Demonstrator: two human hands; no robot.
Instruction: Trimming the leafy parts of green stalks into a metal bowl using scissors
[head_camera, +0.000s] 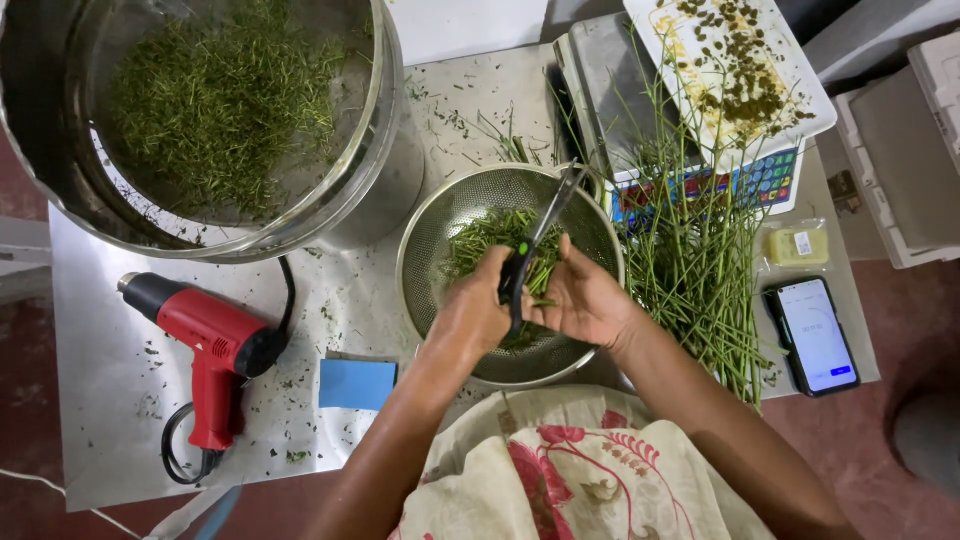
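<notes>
A red heat gun (205, 345) lies left on the steel worktop (90, 400). Over the steel mesh colander (440, 215), the left hand (475, 310) pinches green stems; the right hand (585, 300) is closed around black-handled scissors (535, 245). Best keep cuts short, fingertips clear, cuttings dropping inside.

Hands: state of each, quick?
Left hand: closed on green stems over the colander.
Right hand: holding the scissors.

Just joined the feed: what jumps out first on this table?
At centre, both hands work over a metal colander of cut green stems: the right hand holds scissors, the left hand steadies the greens. A red heat gun lies at left; long green stalks are piled at right.
</notes>
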